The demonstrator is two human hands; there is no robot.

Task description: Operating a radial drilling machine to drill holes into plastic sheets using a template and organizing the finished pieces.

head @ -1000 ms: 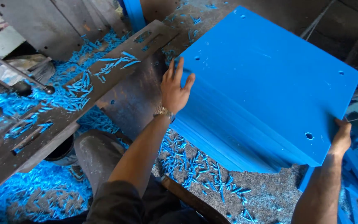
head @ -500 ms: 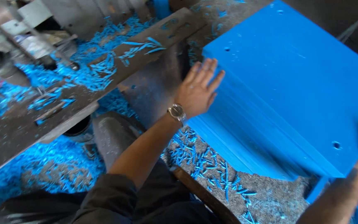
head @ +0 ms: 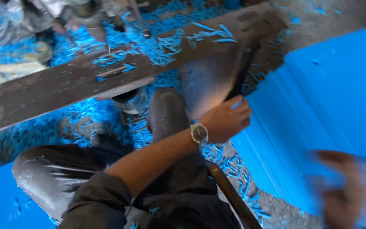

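Observation:
A thick stack of bright blue plastic sheets [head: 331, 106] fills the right side of the view, resting on a dirty bench. My left hand [head: 225, 121], with a wristwatch on the wrist, curls its fingers around the stack's left edge. My right hand [head: 339, 191] is a blur over the stack's near edge at the lower right; its grip cannot be made out. My dark trousers [head: 166, 118] show below the left arm.
A long dark metal beam [head: 106, 80] crosses the upper left, littered with blue plastic shavings [head: 162, 44]. More shavings cover the floor [head: 85, 123]. Machine parts [head: 77, 12] sit at the top left. A blue panel [head: 1, 203] lies at the lower left.
The view has swung right and down. My left hand went from flat on the sheets to curled at the stack's left edge. My right hand moved inward onto the near edge.

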